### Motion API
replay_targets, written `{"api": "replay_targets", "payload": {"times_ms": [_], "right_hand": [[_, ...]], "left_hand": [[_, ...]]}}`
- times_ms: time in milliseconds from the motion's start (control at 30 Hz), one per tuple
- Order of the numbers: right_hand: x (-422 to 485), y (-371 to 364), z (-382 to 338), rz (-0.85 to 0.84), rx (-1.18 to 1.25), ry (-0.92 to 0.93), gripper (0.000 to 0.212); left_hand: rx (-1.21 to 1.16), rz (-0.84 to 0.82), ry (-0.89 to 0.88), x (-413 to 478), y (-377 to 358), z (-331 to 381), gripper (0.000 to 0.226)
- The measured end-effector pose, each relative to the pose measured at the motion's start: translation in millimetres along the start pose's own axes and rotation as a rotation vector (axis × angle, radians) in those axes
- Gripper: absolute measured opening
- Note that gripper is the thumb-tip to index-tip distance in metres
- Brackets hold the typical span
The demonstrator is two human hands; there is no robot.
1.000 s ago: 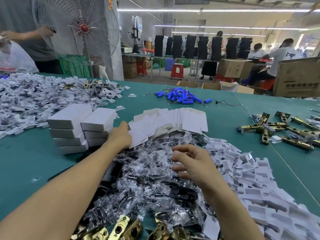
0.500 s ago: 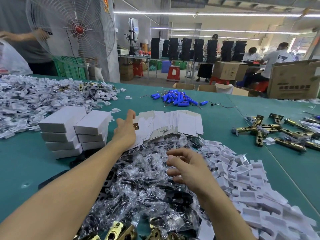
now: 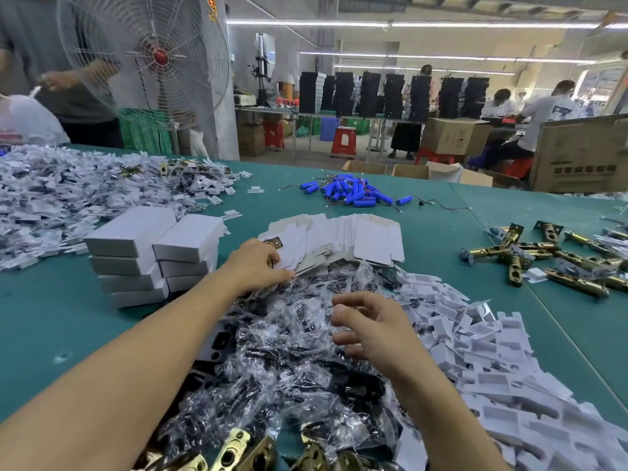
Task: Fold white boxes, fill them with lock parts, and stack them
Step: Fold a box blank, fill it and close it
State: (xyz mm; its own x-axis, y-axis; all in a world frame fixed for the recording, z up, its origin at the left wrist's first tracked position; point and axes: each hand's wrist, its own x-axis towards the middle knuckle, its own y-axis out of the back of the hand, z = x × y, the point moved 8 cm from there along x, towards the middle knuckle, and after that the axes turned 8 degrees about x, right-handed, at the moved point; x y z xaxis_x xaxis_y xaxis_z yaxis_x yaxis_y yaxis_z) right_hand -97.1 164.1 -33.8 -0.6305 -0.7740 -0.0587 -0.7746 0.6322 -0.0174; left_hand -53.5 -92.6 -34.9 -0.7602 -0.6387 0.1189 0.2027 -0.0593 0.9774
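The left hand (image 3: 258,263) has dropped onto the flat blanks (image 3: 360,239) beside the folded boxes (image 3: 149,253) and now pinches their near edge. The right hand (image 3: 373,329) still hovers, loosely curled and empty, over the bagged lock parts (image 3: 289,362). Probably a new box begins.

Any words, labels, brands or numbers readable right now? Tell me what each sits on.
Nothing can be read with confidence.
Red sign on the pillar: characters cut off and blurred.
Large carton: dark print, blurred.
Brown carton: small marks, too small.
Worker's shirt: back print, too small.
Folded white boxes and flat box blanks: no print visible.
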Motion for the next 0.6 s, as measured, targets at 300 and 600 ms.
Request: {"api": "replay_targets", "payload": {"times_ms": [300, 600], "right_hand": [[-0.3, 1.4, 1.0, 0.0, -0.011, 0.003, 0.009], [0.6, 1.4, 3.9, 0.004, -0.012, 0.005, 0.009]], "left_hand": [[0.006, 0.031, 0.137, 6.6, 1.9, 7.1, 0.04], [0.374, 0.035, 0.04, -1.5, 4.5, 40.9, 0.018]]}}
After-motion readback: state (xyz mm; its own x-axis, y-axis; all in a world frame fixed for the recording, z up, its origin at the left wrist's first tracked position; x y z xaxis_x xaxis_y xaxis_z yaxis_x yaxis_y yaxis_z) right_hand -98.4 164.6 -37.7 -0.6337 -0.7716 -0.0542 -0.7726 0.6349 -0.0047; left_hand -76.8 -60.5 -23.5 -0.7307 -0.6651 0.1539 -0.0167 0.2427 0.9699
